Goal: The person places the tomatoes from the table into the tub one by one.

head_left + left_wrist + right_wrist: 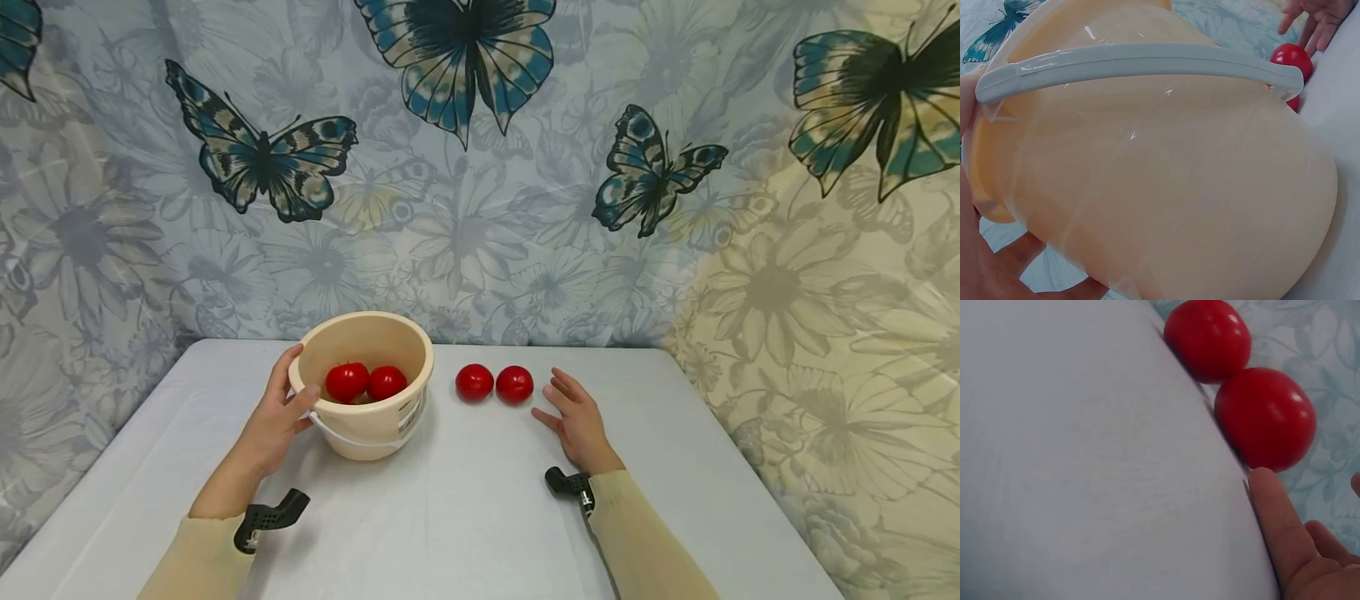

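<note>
Head view, left hand [272, 425] gripping cream bucket [352, 423], right hand [579, 423] spread just beside two red tomatoes [514, 385]

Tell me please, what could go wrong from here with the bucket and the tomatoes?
First, the right hand is very near the two loose tomatoes; being round, they might roll if the fingers nudge them. Second, the left hand holds the bucket by one side only, so an uneven pull could perhaps tip it. Third, the two inner tomatoes may get bruised if another is dropped onto them.
</note>
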Tool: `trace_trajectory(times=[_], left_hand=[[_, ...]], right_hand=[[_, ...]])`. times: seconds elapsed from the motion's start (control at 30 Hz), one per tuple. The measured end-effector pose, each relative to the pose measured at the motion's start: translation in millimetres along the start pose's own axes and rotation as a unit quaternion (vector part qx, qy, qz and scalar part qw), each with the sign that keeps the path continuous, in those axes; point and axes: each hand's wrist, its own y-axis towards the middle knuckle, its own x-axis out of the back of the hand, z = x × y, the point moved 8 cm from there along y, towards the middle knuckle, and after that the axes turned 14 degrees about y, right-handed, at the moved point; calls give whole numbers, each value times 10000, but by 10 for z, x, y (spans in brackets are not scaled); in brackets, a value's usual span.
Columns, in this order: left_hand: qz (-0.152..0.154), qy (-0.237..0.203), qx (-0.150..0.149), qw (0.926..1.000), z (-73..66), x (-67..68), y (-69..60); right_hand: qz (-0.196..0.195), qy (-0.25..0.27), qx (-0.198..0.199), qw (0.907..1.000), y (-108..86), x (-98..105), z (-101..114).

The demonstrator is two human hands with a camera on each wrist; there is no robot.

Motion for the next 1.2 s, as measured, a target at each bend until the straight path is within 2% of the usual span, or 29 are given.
trace_trajectory(times=[0.23, 0.43, 0.63, 0.77, 0.93, 1.0, 1.1, 1.2], left_hand=[[17, -23, 1, 10000, 19, 0, 5], [43, -44, 9, 10000, 33, -11, 11], [11, -26, 38, 10000, 8, -2, 3], [-24, 21, 63, 10000, 2, 9, -1], [-10, -40, 68, 10000, 3, 3, -3], [-3, -61, 64, 10000, 4, 2, -4], [-19, -37, 71, 10000, 8, 5, -1], [-8, 9, 69, 10000, 11, 5, 3]], right_hand=[[84, -240, -75, 9996, 140, -133, -47], [183, -773, -172, 9967, 278, -205, -120], [373, -1327, -326, 9899, 366, -302, -188], [573, -2033, -412, 9766, 386, -378, -220], [770, -3267, -230, 9417, 391, -433, -217], [702, -3539, -133, 9325, 384, -429, -205], [637, -3665, -17, 9282, 374, -417, -193], [617, -3646, 49, 9291, 373, -387, -190]])
